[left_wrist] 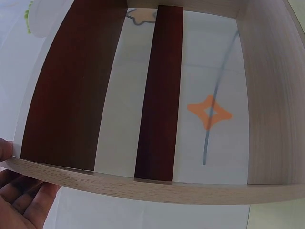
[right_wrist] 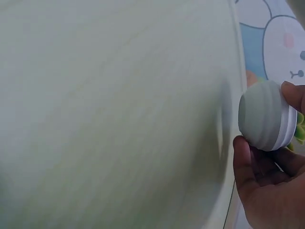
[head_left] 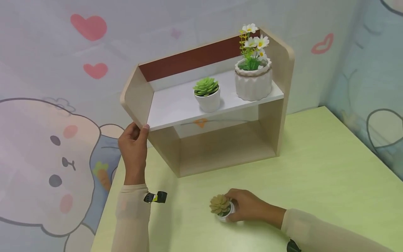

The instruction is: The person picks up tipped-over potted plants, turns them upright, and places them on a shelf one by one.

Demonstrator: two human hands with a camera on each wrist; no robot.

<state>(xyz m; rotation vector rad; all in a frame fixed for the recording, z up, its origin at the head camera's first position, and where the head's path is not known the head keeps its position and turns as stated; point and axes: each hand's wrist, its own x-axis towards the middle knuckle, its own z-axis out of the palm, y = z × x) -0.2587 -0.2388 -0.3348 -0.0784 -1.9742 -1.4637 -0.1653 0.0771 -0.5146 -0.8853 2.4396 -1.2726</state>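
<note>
A wooden two-level shelf [head_left: 274, 115] stands at the back of the pale green table [head_left: 315, 175]. My left hand [head_left: 133, 147] grips the shelf's left side panel [left_wrist: 143, 186], thumb on the front edge and fingers [left_wrist: 24, 202] behind it. On the white upper board stand a small green succulent in a white pot [head_left: 206, 93] and a larger ribbed white pot with white flowers [head_left: 253, 75]. My right hand [head_left: 248, 206] holds a small white pot with a tan succulent [head_left: 221, 207] low on the table; in the right wrist view the fingers curl around that pot [right_wrist: 264, 117].
The walls carry a cartoon rabbit and pink hearts. The shelf's lower compartment [head_left: 226, 147] holds nothing. The table's left edge [head_left: 107, 203] runs just below my left forearm. Open tabletop stretches to the right of the shelf.
</note>
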